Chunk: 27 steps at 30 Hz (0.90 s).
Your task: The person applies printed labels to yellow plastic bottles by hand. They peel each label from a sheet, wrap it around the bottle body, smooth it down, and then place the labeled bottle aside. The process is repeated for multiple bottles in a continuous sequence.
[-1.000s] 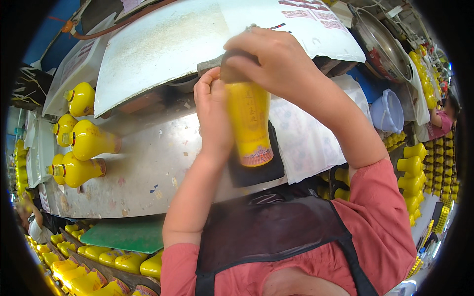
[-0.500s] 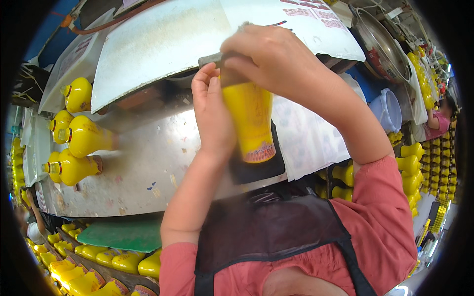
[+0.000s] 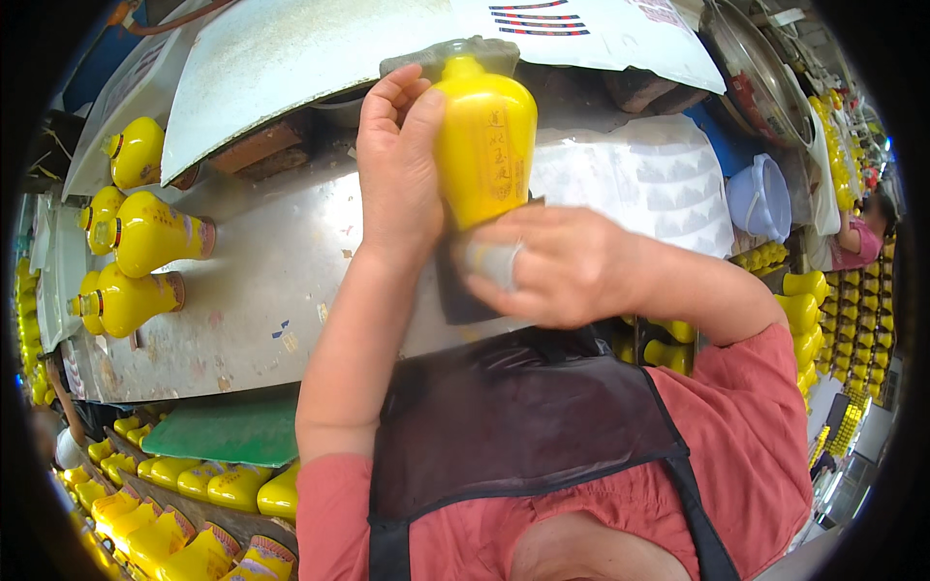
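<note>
A glossy yellow bottle (image 3: 484,140) with dark vertical lettering lies over a black pad (image 3: 463,283), its neck pointing away from me. My left hand (image 3: 402,165) holds its left side, thumb on the shoulder and fingers curled near the neck. At the bottle's lower end is my right hand (image 3: 557,266), slightly blurred, its fingers bent around the base and hiding it. A pale wrap (image 3: 492,263) covers one of its fingers. Beyond the neck sits a folded grey cloth (image 3: 417,62).
Several yellow bottles (image 3: 160,232) lie at the metal table's left. A white board (image 3: 320,44) spans the back, with dark label strips (image 3: 539,17). Right of the bottle lies a label sheet (image 3: 639,184), then a pale blue bucket (image 3: 759,198). More bottles (image 3: 184,542) fill the lower left.
My right hand has moved from the bottle's neck down to its base, uncovering the neck and lettering. The bottle and my left hand have shifted slightly away from me. Dark strips now show on the board.
</note>
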### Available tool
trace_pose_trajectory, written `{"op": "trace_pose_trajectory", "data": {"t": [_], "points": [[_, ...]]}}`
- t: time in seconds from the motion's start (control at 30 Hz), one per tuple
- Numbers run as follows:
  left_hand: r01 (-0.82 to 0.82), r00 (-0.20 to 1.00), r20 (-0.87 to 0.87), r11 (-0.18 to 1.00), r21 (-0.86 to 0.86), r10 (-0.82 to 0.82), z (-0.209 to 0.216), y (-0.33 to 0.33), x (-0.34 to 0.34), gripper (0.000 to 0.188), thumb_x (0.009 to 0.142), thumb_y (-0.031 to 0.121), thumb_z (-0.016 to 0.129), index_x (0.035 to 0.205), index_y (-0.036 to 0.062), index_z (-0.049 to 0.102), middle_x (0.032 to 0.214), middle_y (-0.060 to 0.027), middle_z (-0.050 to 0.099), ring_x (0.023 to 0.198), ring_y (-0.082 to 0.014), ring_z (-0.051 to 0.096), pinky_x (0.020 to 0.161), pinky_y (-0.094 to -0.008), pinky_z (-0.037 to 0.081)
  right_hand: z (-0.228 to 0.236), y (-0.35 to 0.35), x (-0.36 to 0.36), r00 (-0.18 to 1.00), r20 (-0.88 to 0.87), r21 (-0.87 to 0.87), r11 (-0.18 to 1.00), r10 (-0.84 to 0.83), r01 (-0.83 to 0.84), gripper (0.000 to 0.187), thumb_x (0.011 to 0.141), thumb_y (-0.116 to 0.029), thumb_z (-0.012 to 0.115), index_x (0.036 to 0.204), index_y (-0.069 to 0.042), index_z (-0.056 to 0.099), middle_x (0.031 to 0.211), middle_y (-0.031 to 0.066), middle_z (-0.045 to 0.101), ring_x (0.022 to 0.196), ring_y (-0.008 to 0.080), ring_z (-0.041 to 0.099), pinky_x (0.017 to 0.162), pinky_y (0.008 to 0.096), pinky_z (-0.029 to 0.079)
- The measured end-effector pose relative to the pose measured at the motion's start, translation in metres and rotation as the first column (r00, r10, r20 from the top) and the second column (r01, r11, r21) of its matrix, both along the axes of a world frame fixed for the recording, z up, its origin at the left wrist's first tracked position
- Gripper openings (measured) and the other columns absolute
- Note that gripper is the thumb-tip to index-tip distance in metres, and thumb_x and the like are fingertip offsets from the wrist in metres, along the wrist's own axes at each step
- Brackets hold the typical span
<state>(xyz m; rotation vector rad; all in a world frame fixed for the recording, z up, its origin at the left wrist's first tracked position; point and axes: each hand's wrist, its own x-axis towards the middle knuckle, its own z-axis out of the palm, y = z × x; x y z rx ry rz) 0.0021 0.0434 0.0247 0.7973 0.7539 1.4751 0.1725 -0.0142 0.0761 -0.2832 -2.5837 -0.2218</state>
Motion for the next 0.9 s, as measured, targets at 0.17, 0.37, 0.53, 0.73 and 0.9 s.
{"op": "trace_pose_trajectory", "data": {"t": [0.17, 0.37, 0.53, 0.73, 0.9], "points": [[-0.011, 0.998, 0.06, 1.0, 0.0, 0.011, 0.003, -0.001, -0.002, 0.035, 0.102, 0.017, 0.064, 0.132, 0.0022, 0.053, 0.118, -0.0055, 0.057, 0.106, -0.0119, 0.056, 0.096, -0.0263, 0.048, -0.001, -0.013, -0.011, 0.965, -0.043, -0.046, 0.965, -0.26, 0.258, 0.025, 0.074, -0.01, 0.073, 0.098, -0.006, 0.075, 0.082, 0.0046, 0.06, 0.093, 0.0253, 0.072, 0.079, 0.0406, 0.062], [0.001, 0.951, -0.308, 0.996, 0.089, 0.026, 0.006, -0.004, 0.003, 0.043, 0.098, 0.028, 0.069, 0.13, 0.0023, 0.056, 0.121, -0.0055, 0.057, 0.109, -0.0155, 0.057, 0.097, -0.028, 0.048, 0.002, -0.011, -0.013, 0.973, -0.153, -0.094, 0.983, -0.171, 0.157, 0.022, 0.071, -0.012, 0.072, 0.092, -0.008, 0.072, 0.081, 0.0037, 0.062, 0.085, 0.0235, 0.07, 0.074, 0.0352, 0.058], [-0.07, 0.879, -0.464, 0.992, 0.108, 0.113, -0.002, 0.002, 0.008, 0.041, 0.101, 0.034, 0.062, 0.126, 0.0014, 0.058, 0.12, -0.0077, 0.059, 0.106, -0.0137, 0.058, 0.092, -0.0288, 0.05, -0.02, -0.014, 0.025, 0.967, -0.222, -0.459, 0.889, -0.124, 0.008, 0.019, 0.08, -0.004, 0.075, 0.099, -0.007, 0.074, 0.101, 0.01, 0.073, 0.087, 0.0288, 0.072, 0.075, 0.038, 0.059], [-0.053, 0.958, -0.274, 0.993, 0.102, 0.08, -0.002, -0.005, 0.009, 0.036, 0.111, 0.029, 0.045, 0.131, 0.0009, 0.055, 0.117, -0.0106, 0.065, 0.101, -0.0164, 0.066, 0.089, -0.0303, 0.055, -0.045, -0.008, 0.026, 0.713, -0.393, -0.734, 0.665, -0.581, 0.138, 0.023, 0.086, 0.005, 0.076, 0.103, -0.004, 0.065, 0.094, 0.0101, 0.07, 0.085, 0.0164, 0.07, 0.075, 0.0301, 0.056], [-0.041, 0.966, -0.255, 0.999, 0.025, 0.046, 0.0, -0.013, 0.013, 0.04, 0.11, 0.032, 0.048, 0.139, 0.0045, 0.046, 0.12, -0.0101, 0.061, 0.104, -0.0141, 0.06, 0.091, -0.0286, 0.051, -0.035, -0.007, 0.013, 0.619, -0.502, -0.649, 0.736, -0.604, 0.193, 0.024, 0.087, 0.003, 0.076, 0.107, -0.003, 0.065, 0.096, 0.0107, 0.07, 0.081, 0.0154, 0.069, 0.071, 0.0287, 0.056]]}}
